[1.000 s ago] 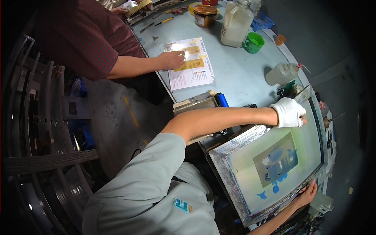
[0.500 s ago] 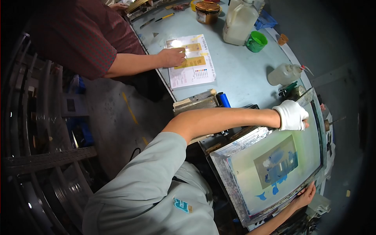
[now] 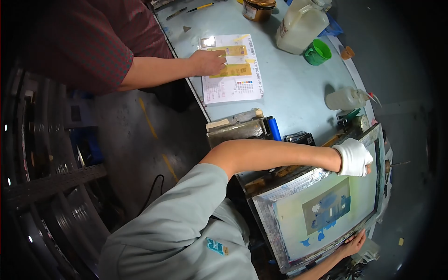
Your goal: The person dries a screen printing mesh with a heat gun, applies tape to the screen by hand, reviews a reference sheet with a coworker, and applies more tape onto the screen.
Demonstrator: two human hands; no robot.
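Pale-blue worktable [image 3: 289, 93], with a framed screen [image 3: 326, 207] at its lower end, long axis slanting from lower left to upper right. Left hand [image 3: 354, 158], white-gloved, curled over the upper end; any grasp impossible to tell. Right hand [image 3: 353, 243] gripping the lower long edge. Farther out, squeeze bottle [image 3: 343, 99] by the worktable's right edge, printed sheet [image 3: 233, 91] under a co-worker's hand [image 3: 207, 63] by its left.

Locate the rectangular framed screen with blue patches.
In the head view, the framed screen is lower right, between the white-gloved left hand and bare right hand.
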